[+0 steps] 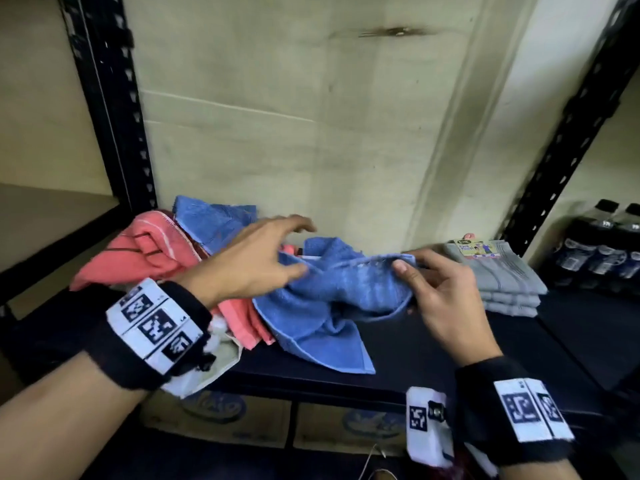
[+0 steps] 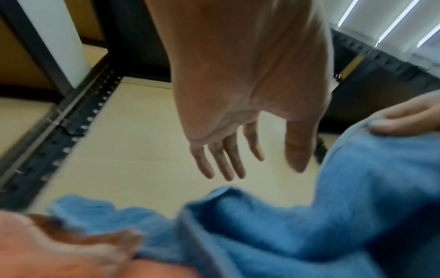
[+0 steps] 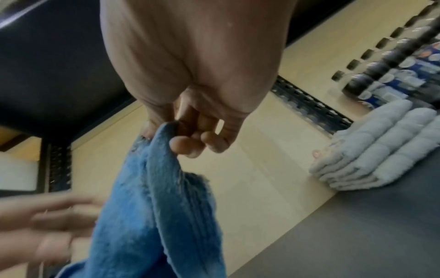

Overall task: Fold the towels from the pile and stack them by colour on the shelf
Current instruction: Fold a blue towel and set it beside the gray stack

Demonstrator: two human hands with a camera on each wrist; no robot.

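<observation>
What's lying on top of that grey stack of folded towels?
A small printed label lies on the grey stack at its back edge. Its wording is too small to read, and what it covers of the top towel is hidden.

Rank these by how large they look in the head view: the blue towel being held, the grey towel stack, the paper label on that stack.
1. Blue towel, pinched by the right hand
2. Grey towel stack, though it sits farther back
3. Paper label
</observation>
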